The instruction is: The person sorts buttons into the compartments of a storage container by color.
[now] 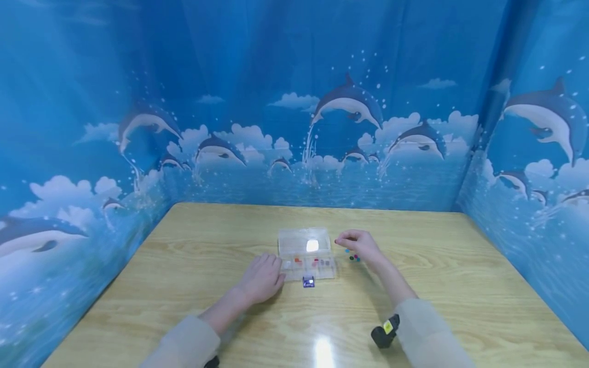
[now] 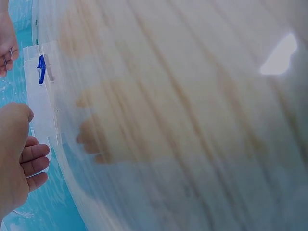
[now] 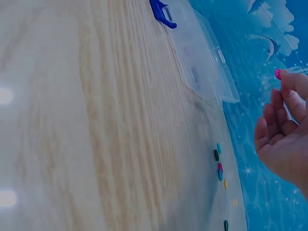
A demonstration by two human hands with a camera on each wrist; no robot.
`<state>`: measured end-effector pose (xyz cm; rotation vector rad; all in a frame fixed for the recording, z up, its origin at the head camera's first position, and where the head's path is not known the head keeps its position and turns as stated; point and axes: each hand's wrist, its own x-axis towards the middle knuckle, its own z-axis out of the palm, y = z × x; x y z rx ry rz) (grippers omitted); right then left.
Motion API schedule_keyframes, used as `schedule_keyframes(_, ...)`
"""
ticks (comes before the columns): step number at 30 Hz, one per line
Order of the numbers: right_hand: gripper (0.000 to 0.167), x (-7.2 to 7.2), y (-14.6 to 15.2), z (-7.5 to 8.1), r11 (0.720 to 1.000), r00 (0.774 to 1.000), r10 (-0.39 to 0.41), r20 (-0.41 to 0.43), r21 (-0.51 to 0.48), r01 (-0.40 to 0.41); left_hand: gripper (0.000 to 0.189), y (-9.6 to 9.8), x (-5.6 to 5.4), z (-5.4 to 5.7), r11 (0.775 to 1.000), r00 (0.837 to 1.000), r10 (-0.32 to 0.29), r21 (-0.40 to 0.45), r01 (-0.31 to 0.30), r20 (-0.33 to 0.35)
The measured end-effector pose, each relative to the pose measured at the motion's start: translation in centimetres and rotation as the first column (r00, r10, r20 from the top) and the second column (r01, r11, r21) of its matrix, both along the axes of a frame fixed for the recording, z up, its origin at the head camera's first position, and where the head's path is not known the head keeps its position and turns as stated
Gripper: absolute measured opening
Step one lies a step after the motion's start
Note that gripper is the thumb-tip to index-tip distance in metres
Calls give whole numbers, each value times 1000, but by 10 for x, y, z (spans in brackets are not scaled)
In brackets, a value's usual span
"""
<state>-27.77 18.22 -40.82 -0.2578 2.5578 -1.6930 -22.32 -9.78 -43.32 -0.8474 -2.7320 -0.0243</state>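
Observation:
A clear plastic compartment box [image 1: 289,275] sits on the table with its lid [image 1: 294,240] raised at the back and its blue clasp [image 1: 309,281] at the front. Small orange, pink and greyish pieces lie in its compartments. My left hand [image 1: 261,278] rests against the box's left side, thumb near the front corner and fingers loosely bent; any grip on the box is not plain. Beyond the box's right side, my right hand [image 1: 361,245] pinches a small pink button [image 3: 278,74] between thumb and forefinger, raised above the table. Below that hand lie several loose buttons [image 3: 220,167].
The loose buttons, in blue, dark green, pink and yellow, are scattered on the wooden table [image 1: 207,230] right of the box. A blue curtain [image 1: 257,179] printed with dolphins hangs along the table's back and sides. Black wrist devices [image 1: 383,336] sit at the sleeves.

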Motion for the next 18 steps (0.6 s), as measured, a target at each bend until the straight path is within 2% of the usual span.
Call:
schedule_keyframes(6, 16, 3, -15, 3, 999, 999, 49, -21, 10, -49, 26, 0, 0, 0, 1000, 1000, 0, 8, 0, 2)
schedule_keyframes(13, 15, 6, -34, 4, 991, 991, 129, -17, -29, -130, 25, 0, 0, 0, 1000, 1000, 3, 15, -3, 6)
schedule_keyframes(18, 13, 8, -46, 2, 990, 990, 139, -2, -28, -139, 24, 0, 0, 1, 1000, 1000, 5, 18, -5, 16)
